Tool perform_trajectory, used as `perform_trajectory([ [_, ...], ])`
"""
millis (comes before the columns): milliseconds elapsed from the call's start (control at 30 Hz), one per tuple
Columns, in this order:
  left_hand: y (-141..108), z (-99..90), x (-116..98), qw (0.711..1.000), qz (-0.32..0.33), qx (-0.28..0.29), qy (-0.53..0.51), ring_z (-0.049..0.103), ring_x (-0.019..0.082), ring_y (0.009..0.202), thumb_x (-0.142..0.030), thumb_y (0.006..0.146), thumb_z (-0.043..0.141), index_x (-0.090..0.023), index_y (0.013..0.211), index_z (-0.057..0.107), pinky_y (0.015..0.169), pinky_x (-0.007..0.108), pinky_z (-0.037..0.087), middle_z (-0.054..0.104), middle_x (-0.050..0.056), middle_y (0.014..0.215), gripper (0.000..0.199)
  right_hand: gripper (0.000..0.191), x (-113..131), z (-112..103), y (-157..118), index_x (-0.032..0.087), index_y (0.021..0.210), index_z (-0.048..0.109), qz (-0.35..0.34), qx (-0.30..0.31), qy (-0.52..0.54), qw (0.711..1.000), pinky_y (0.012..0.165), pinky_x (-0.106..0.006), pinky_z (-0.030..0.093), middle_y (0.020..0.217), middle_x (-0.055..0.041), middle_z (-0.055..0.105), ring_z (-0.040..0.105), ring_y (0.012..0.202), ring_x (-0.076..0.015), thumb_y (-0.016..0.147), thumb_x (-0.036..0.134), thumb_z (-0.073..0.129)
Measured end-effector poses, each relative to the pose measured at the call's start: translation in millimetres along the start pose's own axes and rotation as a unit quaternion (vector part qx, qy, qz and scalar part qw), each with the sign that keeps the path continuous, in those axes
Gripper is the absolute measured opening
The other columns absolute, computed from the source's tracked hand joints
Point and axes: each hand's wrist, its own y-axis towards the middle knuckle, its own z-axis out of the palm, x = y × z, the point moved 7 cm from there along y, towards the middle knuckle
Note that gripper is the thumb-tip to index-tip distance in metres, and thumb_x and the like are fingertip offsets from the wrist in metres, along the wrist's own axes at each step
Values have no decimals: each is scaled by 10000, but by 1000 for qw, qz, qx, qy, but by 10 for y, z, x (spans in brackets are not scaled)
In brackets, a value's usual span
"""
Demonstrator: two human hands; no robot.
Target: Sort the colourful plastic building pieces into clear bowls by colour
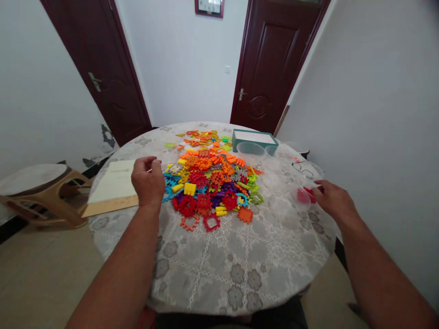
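A heap of colourful plastic interlocking building pieces [209, 183] covers the middle of the round table, in orange, red, yellow, blue, purple, green and grey. My left hand [148, 179] is just left of the heap, above the table, its fingers curled together. A small pale bit shows at the fingertips, too small to name. Far to the right, my right hand [333, 200] has thumb and fingers closed at the side of a clear plastic cup [295, 204]. Red pieces [304, 195] show through its wall, close to my fingertips.
Clear plastic tubs [252, 153] stand at the back right, before a green open box [236, 140]. Another clear container [313, 170] holds a dark thin loop. A pale folder [111, 183] lies at the left edge. A wooden stool [51, 192] stands left of the patterned tablecloth [206, 274].
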Motion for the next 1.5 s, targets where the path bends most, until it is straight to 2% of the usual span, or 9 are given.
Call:
perform_trajectory([
  [200,-276,5,262,999,-6,10,38,672,182,803,-328,937,567,-187,981,700,768,295,523,719,32,884,198,334,966,-431,-348,189,1141,728,-100,-81,152,980,873,-434,558,1113,-146,752,710,937,-293,958,388,531],
  [267,-362,76,217,997,37,27,54,667,190,813,-334,952,550,-188,976,698,790,305,514,721,40,896,209,302,1526,-380,-534,206,1159,709,-163,-10,233,959,805,-400,582,1106,-125,746,709,861,-252,985,388,542],
  [400,-479,219,34,984,146,73,69,655,225,904,-349,977,518,-194,959,689,883,345,500,718,74,935,231,392,2532,-147,-914,217,1346,638,-316,80,265,907,1073,-521,503,1366,-151,655,616,1250,-319,967,317,616],
  [567,-506,280,-12,972,191,108,82,644,236,916,-319,993,494,-204,922,673,901,352,483,708,87,916,225,502,2953,168,-1021,185,1397,626,-352,103,211,906,1109,-570,458,1428,-187,598,551,1305,-367,906,267,693],
  [800,-470,328,60,971,197,104,84,644,232,874,-309,990,498,-208,903,667,859,344,486,701,74,872,215,247,2754,267,-933,197,1130,716,-298,56,276,912,1036,-487,485,1218,-151,689,607,1159,-312,970,188,528],
  [1000,-404,353,131,972,185,101,99,627,223,826,-337,977,503,-201,897,667,824,337,488,696,67,859,227,285,2323,246,-786,208,887,667,-70,98,403,907,653,-324,460,761,-21,646,571,691,-203,963,476,609],
  [1167,-310,304,277,981,152,47,114,621,210,796,-378,893,576,-253,919,655,817,337,516,692,9,862,151,306,2008,-59,-796,211,951,669,-3,75,461,884,625,-287,427,748,5,646,556,669,-176,916,515,671],
  [1367,-352,345,173,982,145,67,103,672,229,902,-430,894,565,-336,927,630,912,383,546,714,-40,939,119,433,949,-575,-548,200,1114,686,67,-108,332,935,723,-315,470,925,-57,721,621,784,-214,903,577,657],
  [1500,-386,321,76,981,145,72,108,681,240,908,-428,886,574,-333,912,628,905,396,542,727,-43,916,113,390,278,-592,-218,185,1008,715,77,-127,187,971,700,-316,437,853,-79,728,618,743,-222,920,551,616],
])
